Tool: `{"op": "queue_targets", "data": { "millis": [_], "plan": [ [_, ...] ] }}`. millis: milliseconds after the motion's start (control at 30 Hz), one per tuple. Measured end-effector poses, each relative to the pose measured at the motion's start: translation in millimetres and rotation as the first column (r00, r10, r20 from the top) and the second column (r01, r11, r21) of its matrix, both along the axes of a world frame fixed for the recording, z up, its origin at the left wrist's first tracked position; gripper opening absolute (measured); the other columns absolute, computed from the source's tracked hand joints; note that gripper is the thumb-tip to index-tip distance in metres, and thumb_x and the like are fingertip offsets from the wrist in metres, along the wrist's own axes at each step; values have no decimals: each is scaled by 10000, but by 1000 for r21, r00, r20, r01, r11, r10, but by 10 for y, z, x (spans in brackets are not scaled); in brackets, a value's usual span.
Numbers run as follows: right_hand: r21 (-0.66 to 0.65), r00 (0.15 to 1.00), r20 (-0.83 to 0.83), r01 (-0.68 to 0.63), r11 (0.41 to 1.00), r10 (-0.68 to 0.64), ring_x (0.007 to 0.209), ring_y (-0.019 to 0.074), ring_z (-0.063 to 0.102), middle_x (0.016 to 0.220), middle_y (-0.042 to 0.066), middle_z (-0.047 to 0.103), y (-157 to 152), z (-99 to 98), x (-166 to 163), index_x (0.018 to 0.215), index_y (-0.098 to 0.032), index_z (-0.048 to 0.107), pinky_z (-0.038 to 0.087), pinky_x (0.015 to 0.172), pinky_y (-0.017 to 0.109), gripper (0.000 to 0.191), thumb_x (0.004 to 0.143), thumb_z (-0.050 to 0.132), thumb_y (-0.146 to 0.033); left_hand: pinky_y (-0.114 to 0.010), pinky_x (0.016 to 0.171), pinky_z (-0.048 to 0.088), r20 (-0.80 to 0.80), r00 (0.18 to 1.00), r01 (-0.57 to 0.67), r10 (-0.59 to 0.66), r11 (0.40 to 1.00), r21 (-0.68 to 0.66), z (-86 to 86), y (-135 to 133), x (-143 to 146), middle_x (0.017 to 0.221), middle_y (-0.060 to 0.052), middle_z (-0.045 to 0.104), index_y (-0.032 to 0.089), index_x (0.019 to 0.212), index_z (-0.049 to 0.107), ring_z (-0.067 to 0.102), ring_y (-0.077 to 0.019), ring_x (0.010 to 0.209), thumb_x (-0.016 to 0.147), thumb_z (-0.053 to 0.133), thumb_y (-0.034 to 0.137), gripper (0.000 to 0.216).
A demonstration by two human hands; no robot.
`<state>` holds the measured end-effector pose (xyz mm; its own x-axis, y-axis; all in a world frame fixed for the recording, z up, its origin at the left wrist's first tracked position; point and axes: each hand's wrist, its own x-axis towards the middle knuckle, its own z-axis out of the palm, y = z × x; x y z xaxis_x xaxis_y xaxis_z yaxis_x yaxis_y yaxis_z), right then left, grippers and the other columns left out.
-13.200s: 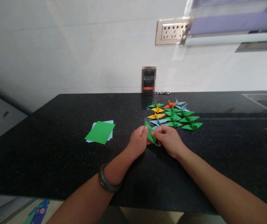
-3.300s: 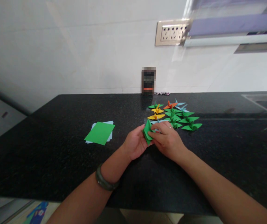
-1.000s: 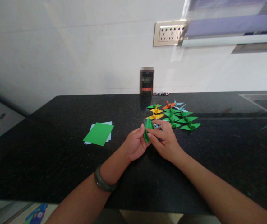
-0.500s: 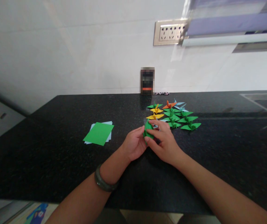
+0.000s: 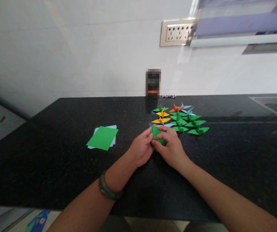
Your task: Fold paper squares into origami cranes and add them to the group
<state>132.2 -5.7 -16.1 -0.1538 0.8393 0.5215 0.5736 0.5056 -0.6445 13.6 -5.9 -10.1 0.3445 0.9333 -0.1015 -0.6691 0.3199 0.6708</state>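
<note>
A partly folded piece of green origami paper (image 5: 155,131) is held between both hands above the dark countertop (image 5: 63,174). My left hand (image 5: 142,146) grips its left edge, thumb on top. My right hand (image 5: 171,145) pinches the right side, with thumb and fingers bent over the folds and hiding part of them. Just beyond the hands stand several folded paper cranes: green ones (image 5: 198,130), yellow ones (image 5: 161,120), an orange one (image 5: 175,108) and light blue ones (image 5: 189,112). One light blue crane is partly covered by my right hand.
Left of the hands lies a small stack of square paper, a green sheet (image 5: 102,138) on top of pale blue ones (image 5: 113,141). A pixelated dark object (image 5: 153,83) leans on the wall, with a beaded strand (image 5: 168,96) beside it. A socket panel (image 5: 177,33) is above.
The green paper has turned and now shows a broader, pointed face. My right fingers have curled in closer around its lower right part; the left hand has barely shifted.
</note>
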Motion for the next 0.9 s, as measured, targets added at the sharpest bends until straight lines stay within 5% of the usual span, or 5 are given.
{"op": "queue_targets", "data": {
  "millis": [333, 600, 733, 900],
  "plan": [
    [-237, 983, -182, -66, 969, 23, 962, 223, 563, 1000, 72, 599, 34, -38, 1, 572, -194, 622, 411, 868, 434, 206, 754, 554, -263, -307, 806, 428, -56, 996, -72, 69, 996, -53, -30, 9, 24, 902, -93, 638, 105, 949, 613, 596, -174, 847, 820, 462, 141, 202],
    [-258, 986, -162, -83, 963, 41, 1044, 237, 520, 1070, 85, 561, 27, -41, -6, 668, -203, 662, 368, 932, 454, 120, 733, 577, -259, -275, 791, 429, -63, 996, -66, 63, 997, -49, -19, 15, 21, 890, -93, 641, 93, 957, 608, 601, -157, 829, 838, 425, 119, 219],
    [-216, 990, -116, -106, 971, 83, 1046, 234, 515, 1095, 80, 561, 16, -47, 1, 720, -209, 671, 367, 933, 458, 61, 701, 615, -222, -274, 755, 440, -69, 994, -89, 84, 993, -76, 3, 11, 9, 856, -84, 638, 101, 897, 614, 600, -149, 773, 846, 453, 185, 189],
    [22, 995, 93, -47, 999, 45, 1046, 248, 480, 1100, 83, 543, -33, -26, -13, 763, -225, 692, 363, 918, 470, 106, 684, 635, -183, -291, 791, 434, -37, 998, -46, 41, 992, -119, 19, -4, 12, 808, -84, 641, 89, 843, 613, 605, -158, 775, 830, 485, 187, 162]
  ]
}}
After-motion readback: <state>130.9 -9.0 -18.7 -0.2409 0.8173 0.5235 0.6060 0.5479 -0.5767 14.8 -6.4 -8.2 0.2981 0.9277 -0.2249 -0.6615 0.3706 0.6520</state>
